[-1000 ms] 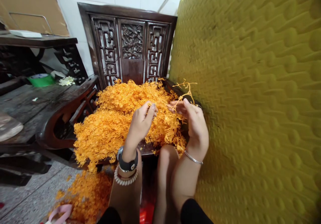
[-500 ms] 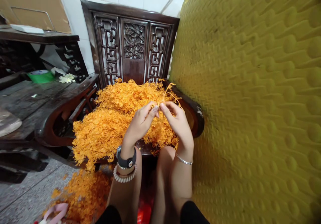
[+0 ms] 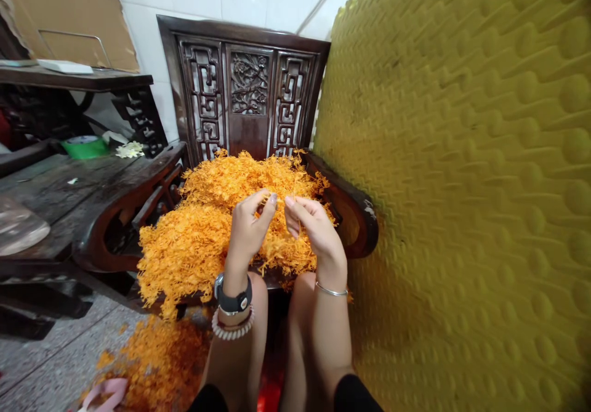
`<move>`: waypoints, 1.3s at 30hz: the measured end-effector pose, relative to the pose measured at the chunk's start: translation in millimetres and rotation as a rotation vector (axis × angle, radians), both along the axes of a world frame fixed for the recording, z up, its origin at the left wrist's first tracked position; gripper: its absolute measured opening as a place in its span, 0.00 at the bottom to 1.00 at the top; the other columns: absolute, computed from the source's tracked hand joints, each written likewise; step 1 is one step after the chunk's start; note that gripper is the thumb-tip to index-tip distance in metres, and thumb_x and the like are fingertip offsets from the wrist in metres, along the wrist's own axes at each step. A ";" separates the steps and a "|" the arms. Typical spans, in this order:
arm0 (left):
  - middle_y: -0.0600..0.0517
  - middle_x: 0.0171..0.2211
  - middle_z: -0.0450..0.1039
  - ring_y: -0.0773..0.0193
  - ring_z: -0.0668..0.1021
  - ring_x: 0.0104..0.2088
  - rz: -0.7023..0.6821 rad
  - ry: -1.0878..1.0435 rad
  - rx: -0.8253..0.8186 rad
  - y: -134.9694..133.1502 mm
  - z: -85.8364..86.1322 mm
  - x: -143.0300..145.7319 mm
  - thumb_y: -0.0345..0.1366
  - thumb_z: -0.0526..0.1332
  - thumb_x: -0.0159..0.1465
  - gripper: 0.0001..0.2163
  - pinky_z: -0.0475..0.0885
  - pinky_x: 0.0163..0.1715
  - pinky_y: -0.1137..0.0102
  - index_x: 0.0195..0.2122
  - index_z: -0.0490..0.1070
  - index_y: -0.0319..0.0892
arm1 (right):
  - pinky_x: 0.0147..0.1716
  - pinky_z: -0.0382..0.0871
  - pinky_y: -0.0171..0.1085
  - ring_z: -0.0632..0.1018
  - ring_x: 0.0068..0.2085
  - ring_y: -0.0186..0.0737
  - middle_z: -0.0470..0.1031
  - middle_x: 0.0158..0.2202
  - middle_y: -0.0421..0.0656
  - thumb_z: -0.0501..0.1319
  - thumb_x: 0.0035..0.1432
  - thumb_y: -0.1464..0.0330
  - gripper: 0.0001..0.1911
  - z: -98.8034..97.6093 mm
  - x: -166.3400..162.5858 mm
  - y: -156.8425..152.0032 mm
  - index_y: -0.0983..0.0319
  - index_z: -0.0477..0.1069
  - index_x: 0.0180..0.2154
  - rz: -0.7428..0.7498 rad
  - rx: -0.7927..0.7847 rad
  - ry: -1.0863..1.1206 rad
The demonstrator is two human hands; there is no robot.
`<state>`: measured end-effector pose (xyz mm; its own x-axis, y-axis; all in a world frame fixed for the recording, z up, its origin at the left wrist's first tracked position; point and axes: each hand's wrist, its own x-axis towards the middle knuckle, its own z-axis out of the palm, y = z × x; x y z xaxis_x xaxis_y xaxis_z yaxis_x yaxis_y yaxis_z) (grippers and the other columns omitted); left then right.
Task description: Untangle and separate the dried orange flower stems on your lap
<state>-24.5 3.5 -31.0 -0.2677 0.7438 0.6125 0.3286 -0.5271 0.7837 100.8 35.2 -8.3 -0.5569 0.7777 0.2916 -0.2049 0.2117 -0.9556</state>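
A large heap of orange, frilly plastic-looking sprigs (image 3: 184,246) covers the seat of a dark carved wooden chair (image 3: 249,130). Just above the heap, my left hand (image 3: 247,224) pinches a thin orange strand (image 3: 280,201) between thumb and fingers; a watch and a coiled band circle that wrist. A short gap to the right, my right hand (image 3: 319,227) pinches the same strand, its fingers curled, with a thin bangle at the wrist. Part of the strand is lost against the orange heap behind it.
More orange sprigs (image 3: 157,359) lie on the speckled floor at lower left, near a pink loop (image 3: 108,393). A yellow textured foam mat (image 3: 452,184) stands close on the right. On the dark wooden table (image 3: 39,184) sit a green tape roll (image 3: 87,148) and a clear bag (image 3: 21,227).
My hands have drawn slightly apart and lower. The strand that stuck up above my fingers no longer rises there; a short stretch now spans between my fingertips. The view has shifted slightly.
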 end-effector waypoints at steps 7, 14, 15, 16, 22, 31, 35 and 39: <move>0.56 0.22 0.59 0.70 0.65 0.23 -0.160 -0.713 0.044 8.7 -0.5 31.6 0.40 0.53 0.58 0.09 0.63 0.27 0.72 0.23 0.58 0.43 | 0.08 0.37 0.29 0.46 0.11 0.22 0.46 0.11 0.29 0.59 0.51 0.62 0.21 -5.5 -25.7 -5.9 0.60 0.50 0.15 0.084 -0.187 0.399; 0.59 0.17 0.39 0.66 0.51 0.17 -0.133 -0.609 0.162 8.2 0.5 -0.6 0.36 0.37 0.65 0.16 0.59 0.17 0.72 0.19 0.43 0.49 | 0.09 0.40 0.29 0.43 0.10 0.24 0.39 0.09 0.29 0.55 0.51 0.62 0.25 -4.2 -21.1 -2.6 0.60 0.41 0.15 -0.025 -0.153 0.718; 0.59 0.17 0.37 0.67 0.49 0.17 -0.146 -0.663 0.204 7.7 -0.6 -8.4 0.36 0.38 0.65 0.16 0.59 0.18 0.73 0.19 0.42 0.48 | 0.09 0.41 0.29 0.43 0.10 0.24 0.39 0.09 0.29 0.54 0.52 0.61 0.25 -1.8 -15.7 0.2 0.60 0.40 0.15 -0.057 -0.152 0.742; 0.59 0.17 0.38 0.68 0.50 0.17 -0.170 -0.727 0.236 6.8 -1.7 -14.7 0.35 0.40 0.65 0.16 0.60 0.19 0.73 0.19 0.42 0.46 | 0.10 0.42 0.29 0.44 0.10 0.24 0.40 0.09 0.29 0.54 0.53 0.61 0.24 0.5 -10.6 3.1 0.60 0.41 0.15 -0.086 -0.154 0.722; 0.51 0.28 0.73 0.66 0.74 0.30 -0.246 -0.611 0.096 -4.4 -1.3 -12.3 0.42 0.49 0.63 0.14 0.69 0.35 0.68 0.31 0.71 0.42 | 0.11 0.43 0.29 0.53 0.12 0.23 0.54 0.12 0.31 0.57 0.54 0.59 0.19 3.6 0.6 10.7 0.61 0.56 0.18 -0.360 -0.048 0.470; 0.51 0.30 0.68 0.64 0.71 0.35 -0.150 -0.255 0.106 -5.4 -4.1 -9.8 0.36 0.50 0.61 0.09 0.67 0.40 0.66 0.29 0.67 0.43 | 0.08 0.46 0.26 0.57 0.11 0.22 0.60 0.15 0.30 0.57 0.54 0.57 0.15 2.2 9.2 7.5 0.60 0.59 0.25 -0.634 0.086 0.316; 0.52 0.30 0.63 0.63 0.67 0.34 -0.055 0.079 0.116 -8.8 -1.0 -8.3 0.43 0.53 0.59 0.09 0.63 0.38 0.66 0.29 0.63 0.43 | 0.08 0.45 0.26 0.57 0.12 0.22 0.60 0.15 0.31 0.57 0.55 0.58 0.14 4.2 15.4 5.6 0.60 0.60 0.24 -0.577 0.063 0.271; 0.53 0.25 0.63 0.64 0.66 0.32 -0.054 0.338 0.039 -8.0 4.1 3.1 0.43 0.57 0.59 0.12 0.60 0.35 0.67 0.24 0.62 0.42 | 0.11 0.49 0.28 0.58 0.13 0.23 0.63 0.17 0.32 0.55 0.56 0.58 0.13 3.2 17.9 5.6 0.60 0.63 0.27 -0.547 0.080 0.189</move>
